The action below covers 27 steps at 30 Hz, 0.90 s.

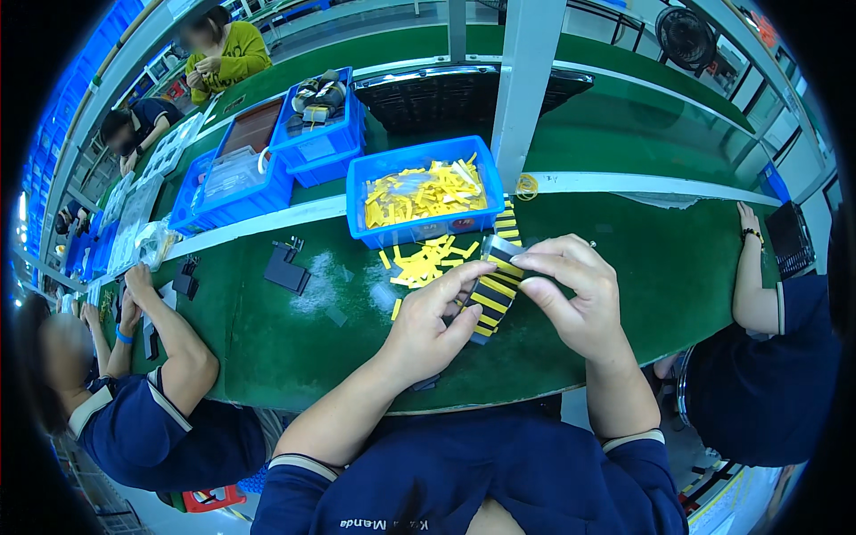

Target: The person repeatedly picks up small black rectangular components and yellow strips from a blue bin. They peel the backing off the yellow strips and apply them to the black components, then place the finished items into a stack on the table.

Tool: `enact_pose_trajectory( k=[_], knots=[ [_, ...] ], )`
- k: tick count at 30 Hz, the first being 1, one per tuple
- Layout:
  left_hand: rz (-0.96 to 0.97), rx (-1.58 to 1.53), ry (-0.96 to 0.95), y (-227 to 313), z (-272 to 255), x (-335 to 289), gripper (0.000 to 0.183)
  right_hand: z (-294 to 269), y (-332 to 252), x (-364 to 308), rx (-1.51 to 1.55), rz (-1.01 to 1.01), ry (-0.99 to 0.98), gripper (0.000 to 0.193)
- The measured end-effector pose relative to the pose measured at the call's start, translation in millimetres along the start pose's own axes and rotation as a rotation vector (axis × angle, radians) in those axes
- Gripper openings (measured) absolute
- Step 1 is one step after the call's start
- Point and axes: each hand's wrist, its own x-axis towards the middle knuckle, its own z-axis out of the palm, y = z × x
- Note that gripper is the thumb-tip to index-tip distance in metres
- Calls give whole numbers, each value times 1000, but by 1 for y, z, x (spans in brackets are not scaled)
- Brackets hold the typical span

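A flat black sheet with yellow stripes [491,295] is tilted above the near half of the green table. My left hand [432,325] is closed on its left edge, thumb in front and fingers partly hidden. At its upper right edge, my right hand [575,290] has curled fingers, with index and thumb tips against the striped sheet. Just beyond lies a second black-and-yellow striped piece [506,223]. Small yellow strips [426,264] are scattered in a loose pile to the left of the sheet.
A blue bin [358,198] full of yellow strips stands behind the pile, beside a white post [528,98]. Dark blocks [286,267] lie to the left. More blue bins [325,143] stand farther back. People sit close on my left [169,419] and right [758,374].
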Motion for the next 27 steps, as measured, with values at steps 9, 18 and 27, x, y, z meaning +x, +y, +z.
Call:
enact_pose_trajectory(
  k=[9,18,27],
  knots=[
    [-102,-291,-74,4,2,-1,47,7,12,-3,-358,-243,43,18],
    [-292,-628,-120,5,3,4,48,0,14,-8,-135,-224,59,17],
    [-320,-605,-137,8,16,7,50,-8,18,-18,-238,-193,8,17]
  ],
)
